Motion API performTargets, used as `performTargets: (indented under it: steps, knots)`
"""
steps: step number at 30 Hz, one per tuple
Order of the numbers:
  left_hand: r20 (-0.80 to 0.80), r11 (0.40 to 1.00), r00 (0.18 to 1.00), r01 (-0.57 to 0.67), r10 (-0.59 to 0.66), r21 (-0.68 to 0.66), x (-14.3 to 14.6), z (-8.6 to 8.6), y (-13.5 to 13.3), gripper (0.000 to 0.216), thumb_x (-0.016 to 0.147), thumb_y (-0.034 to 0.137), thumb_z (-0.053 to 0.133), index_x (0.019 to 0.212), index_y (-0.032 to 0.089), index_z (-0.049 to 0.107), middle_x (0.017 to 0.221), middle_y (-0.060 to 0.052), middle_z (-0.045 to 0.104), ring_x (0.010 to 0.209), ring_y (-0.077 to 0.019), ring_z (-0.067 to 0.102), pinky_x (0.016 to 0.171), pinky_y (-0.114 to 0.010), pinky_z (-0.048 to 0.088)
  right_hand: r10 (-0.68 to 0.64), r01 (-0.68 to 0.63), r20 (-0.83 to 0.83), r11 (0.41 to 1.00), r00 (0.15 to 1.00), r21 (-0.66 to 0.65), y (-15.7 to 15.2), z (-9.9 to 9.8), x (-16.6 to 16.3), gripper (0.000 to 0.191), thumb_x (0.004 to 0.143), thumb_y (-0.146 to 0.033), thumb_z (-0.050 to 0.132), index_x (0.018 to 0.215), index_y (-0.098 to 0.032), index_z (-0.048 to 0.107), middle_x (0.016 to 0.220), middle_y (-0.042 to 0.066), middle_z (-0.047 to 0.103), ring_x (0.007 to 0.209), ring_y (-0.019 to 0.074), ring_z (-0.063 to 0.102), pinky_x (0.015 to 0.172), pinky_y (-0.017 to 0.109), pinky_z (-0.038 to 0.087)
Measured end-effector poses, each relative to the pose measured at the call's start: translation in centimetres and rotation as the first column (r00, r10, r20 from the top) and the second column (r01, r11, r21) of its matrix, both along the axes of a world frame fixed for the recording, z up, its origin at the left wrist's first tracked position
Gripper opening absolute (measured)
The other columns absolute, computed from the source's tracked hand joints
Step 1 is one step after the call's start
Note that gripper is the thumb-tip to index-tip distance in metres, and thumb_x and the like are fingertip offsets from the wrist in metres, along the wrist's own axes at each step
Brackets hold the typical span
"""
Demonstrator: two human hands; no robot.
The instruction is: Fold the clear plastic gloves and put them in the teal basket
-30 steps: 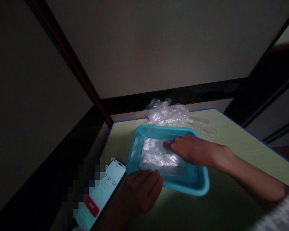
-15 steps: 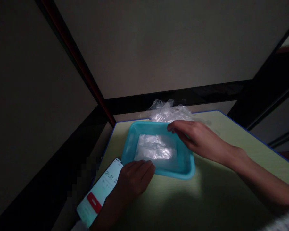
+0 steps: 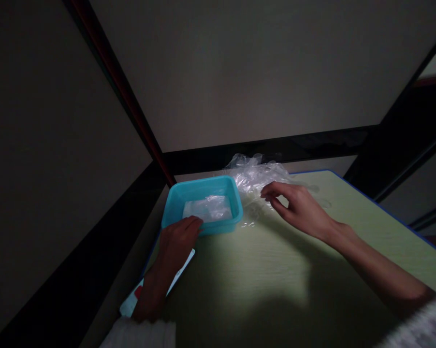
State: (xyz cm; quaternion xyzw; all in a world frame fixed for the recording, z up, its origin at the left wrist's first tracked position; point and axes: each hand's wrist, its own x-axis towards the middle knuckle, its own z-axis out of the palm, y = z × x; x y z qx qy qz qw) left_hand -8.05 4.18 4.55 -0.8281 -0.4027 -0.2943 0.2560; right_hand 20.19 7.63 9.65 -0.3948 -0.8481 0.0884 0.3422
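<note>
1. Head view: left hand (image 3: 178,241), palm down, fingers clamped over the rim of the tray (image 3: 221,228) at seven o'clock.
2. Right hand (image 3: 299,208) arches at the tray's three o'clock, near clear plastic (image 3: 252,174); whether fingertips pinch, cannot tell.

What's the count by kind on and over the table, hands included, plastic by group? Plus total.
Hands: 2 (left hand, right hand)
Tubs: 1 (blue tub)
Phones: 1 (phone, partly hidden)
Clear plastic groups: 2 (flat plastic in the tub, crumpled plastic outside; pieces uncountable)
Total: 6
</note>
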Motion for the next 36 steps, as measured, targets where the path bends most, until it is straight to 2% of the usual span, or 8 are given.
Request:
performTargets:
  steps: [6, 11, 17, 22, 26, 29, 32, 36]
  knots:
    - [0.017, 0.999, 0.999, -0.034, 0.035, -0.012, -1.0, -0.2, 0.7, 0.031, 0.095, 0.023, 0.037, 0.081, 0.016, 0.064, 0.076, -0.004, 0.07, 0.069, -0.0171, 0.067, 0.059, -0.025, 0.053, -0.038, 0.039, 0.011, 0.996, 0.999, -0.078, 1.3, -2.2, 1.3, 0.019, 0.076, -0.008, 0.041, 0.085, -0.015, 0.057, 0.078, 0.007, 0.067, 0.068, 0.0189, 0.062, 0.06, 0.029, 0.044]
    - [0.032, 0.997, 0.998, -0.053, 0.054, -0.05, -1.0, -0.2, 0.9, 0.029, 0.094, 0.022, 0.039, 0.08, 0.016, 0.064, 0.076, -0.005, 0.069, 0.07, -0.0187, 0.066, 0.061, -0.028, 0.053, -0.054, 0.056, 0.028, 0.993, 0.998, -0.099, 2.0, -4.0, 2.1, 0.02, 0.073, -0.006, 0.042, 0.083, -0.017, 0.056, 0.076, 0.004, 0.066, 0.067, 0.0174, 0.062, 0.06, 0.027, 0.044]
    - [0.06, 0.998, 0.997, -0.047, 0.05, -0.047, -1.0, -0.4, 1.2, 0.023, 0.091, 0.018, 0.043, 0.084, 0.015, 0.065, 0.08, -0.008, 0.069, 0.073, -0.0234, 0.064, 0.067, -0.037, 0.053, -0.076, 0.093, 0.124, 0.986, 0.989, -0.139, 2.2, -5.9, 2.3, 0.021, 0.074, -0.006, 0.043, 0.085, -0.016, 0.057, 0.078, 0.005, 0.067, 0.07, 0.0189, 0.063, 0.062, 0.027, 0.045]
    - [0.088, 0.999, 0.996, -0.035, 0.034, 0.007, -0.6, -0.3, 1.0, 0.019, 0.089, 0.018, 0.047, 0.101, 0.015, 0.062, 0.1, -0.011, 0.067, 0.093, -0.0262, 0.061, 0.081, -0.043, 0.049, -0.115, 0.147, 0.215, 0.979, 0.97, -0.14, 1.9, -7.5, 2.4, 0.023, 0.077, -0.008, 0.043, 0.095, -0.014, 0.057, 0.09, 0.011, 0.068, 0.079, 0.0229, 0.064, 0.068, 0.031, 0.048]
    - [0.128, 0.993, 0.988, 0.068, -0.081, 0.1, 1.5, -0.2, 0.0, 0.022, 0.089, 0.019, 0.051, 0.111, 0.019, 0.056, 0.11, -0.009, 0.064, 0.103, -0.0235, 0.058, 0.09, -0.043, 0.045, -0.135, 0.17, 0.274, 0.979, 0.952, -0.109, 1.6, -8.5, 2.4, 0.03, 0.084, -0.016, 0.043, 0.112, -0.012, 0.054, 0.111, 0.017, 0.062, 0.099, 0.0256, 0.06, 0.083, 0.037, 0.047]
    - [0.117, 0.975, 0.972, 0.193, -0.206, 0.111, 3.8, -0.6, -1.0, 0.018, 0.09, 0.017, 0.05, 0.107, 0.018, 0.056, 0.106, -0.008, 0.065, 0.1, -0.021, 0.06, 0.089, -0.041, 0.046, -0.132, 0.168, 0.323, 0.982, 0.937, -0.086, 1.6, -9.2, 2.4, 0.034, 0.088, -0.029, 0.046, 0.116, -0.013, 0.055, 0.131, 0.018, 0.05, 0.12, 0.0299, 0.046, 0.097, 0.045, 0.038]
    - [0.087, 0.948, 0.944, 0.318, -0.32, 0.027, 6.1, -1.3, -2.1, 0.014, 0.091, 0.014, 0.047, 0.099, 0.014, 0.059, 0.101, -0.009, 0.067, 0.098, -0.0192, 0.06, 0.092, -0.039, 0.045, -0.152, 0.195, 0.372, 0.978, 0.916, -0.081, 1.8, -10.0, 2.3, 0.043, 0.089, -0.04, 0.045, 0.121, -0.014, 0.054, 0.141, 0.019, 0.037, 0.13, 0.0363, 0.03, 0.102, 0.057, 0.027]
    - [0.096, 0.91, 0.914, 0.402, -0.393, -0.104, 8.1, -2.2, -2.9, 0.014, 0.091, 0.014, 0.047, 0.094, 0.012, 0.061, 0.099, -0.008, 0.067, 0.096, -0.0185, 0.06, 0.092, -0.037, 0.045, -0.139, 0.199, 0.421, 0.975, 0.896, -0.102, 2.2, -10.7, 2.1, 0.047, 0.09, -0.043, 0.042, 0.127, -0.016, 0.051, 0.139, 0.016, 0.041, 0.131, 0.0365, 0.03, 0.101, 0.063, 0.023]
